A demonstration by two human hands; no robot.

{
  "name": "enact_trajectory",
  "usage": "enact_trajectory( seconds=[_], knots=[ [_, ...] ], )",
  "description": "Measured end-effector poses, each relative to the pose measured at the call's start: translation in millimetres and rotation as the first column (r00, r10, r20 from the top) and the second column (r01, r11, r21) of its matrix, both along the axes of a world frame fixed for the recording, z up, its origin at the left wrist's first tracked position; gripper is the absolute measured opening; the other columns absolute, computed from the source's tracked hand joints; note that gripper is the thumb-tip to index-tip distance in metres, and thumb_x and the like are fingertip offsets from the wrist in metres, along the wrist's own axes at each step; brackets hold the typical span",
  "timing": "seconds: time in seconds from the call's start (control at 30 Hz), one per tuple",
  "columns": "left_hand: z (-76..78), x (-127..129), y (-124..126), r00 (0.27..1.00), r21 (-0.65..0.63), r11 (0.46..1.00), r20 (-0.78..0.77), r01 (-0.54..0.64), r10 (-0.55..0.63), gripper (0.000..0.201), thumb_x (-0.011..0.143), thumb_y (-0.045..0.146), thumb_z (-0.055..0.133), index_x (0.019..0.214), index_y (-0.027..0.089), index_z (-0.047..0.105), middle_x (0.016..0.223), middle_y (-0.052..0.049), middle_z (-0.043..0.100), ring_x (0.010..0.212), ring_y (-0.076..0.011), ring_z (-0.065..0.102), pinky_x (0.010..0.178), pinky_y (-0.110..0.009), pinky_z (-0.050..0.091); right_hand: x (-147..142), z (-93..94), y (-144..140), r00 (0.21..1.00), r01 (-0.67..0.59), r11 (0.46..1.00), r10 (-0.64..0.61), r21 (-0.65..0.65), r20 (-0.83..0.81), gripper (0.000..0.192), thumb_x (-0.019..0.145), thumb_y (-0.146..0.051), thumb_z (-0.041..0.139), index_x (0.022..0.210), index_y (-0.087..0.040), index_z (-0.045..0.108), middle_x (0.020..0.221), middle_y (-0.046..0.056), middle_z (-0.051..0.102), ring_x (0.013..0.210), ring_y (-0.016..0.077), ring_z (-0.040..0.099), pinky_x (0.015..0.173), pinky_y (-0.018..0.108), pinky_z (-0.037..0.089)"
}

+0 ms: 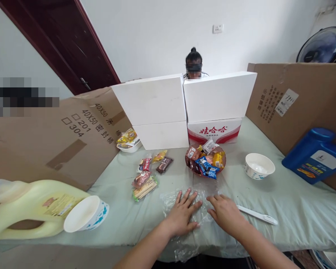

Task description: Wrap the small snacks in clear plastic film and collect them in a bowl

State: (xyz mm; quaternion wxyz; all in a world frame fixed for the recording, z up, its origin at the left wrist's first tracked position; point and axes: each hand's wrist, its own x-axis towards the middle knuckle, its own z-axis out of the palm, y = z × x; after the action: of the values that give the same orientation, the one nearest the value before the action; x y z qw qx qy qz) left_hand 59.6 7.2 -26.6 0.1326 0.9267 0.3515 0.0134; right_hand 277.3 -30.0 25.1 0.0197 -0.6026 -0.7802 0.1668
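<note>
A crumpled sheet of clear plastic film [170, 200] lies on the table near me, and part of it hangs over the front edge. My left hand [183, 213] rests flat on this film, fingers spread. On the film's right side, my right hand [225, 213] touches it with slightly bent fingers and grips nothing visible. From behind that hand a long white plastic handle [264, 217] sticks out to the right; its other end is hidden. Just beyond both hands stands a bowl of wrapped snacks [204, 160]. Several packaged snacks [145, 186] lie to the left.
White boxes [159, 104] form a barrier at the back, with a person [193, 63] behind. Cardboard panels [81, 138] flank both sides. A paper bowl [259, 166] and blue bottle [315, 155] stand right; a tilted paper bowl [96, 216] and yellow jug [36, 200] lie left.
</note>
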Motion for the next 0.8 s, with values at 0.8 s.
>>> enact_trajectory(
  seconds=[0.8],
  knots=[
    [15.9, -89.7, -25.5, 0.922, 0.055, 0.998, 0.387, 0.009, -0.030, 0.065, 0.090, 0.066, 0.042, 0.136, 0.021, 0.047, 0.139, -0.013, 0.048, 0.135, -0.0317, 0.038, 0.109, -0.051, 0.036, 57.8, -43.0, -3.8, 0.974, -0.047, 0.936, 0.120, 0.349, -0.191, 0.051, 0.096, -0.051, 0.038, 0.131, -0.019, 0.056, 0.141, 0.014, 0.050, 0.134, 0.0273, 0.041, 0.108, 0.045, 0.036]
  ],
)
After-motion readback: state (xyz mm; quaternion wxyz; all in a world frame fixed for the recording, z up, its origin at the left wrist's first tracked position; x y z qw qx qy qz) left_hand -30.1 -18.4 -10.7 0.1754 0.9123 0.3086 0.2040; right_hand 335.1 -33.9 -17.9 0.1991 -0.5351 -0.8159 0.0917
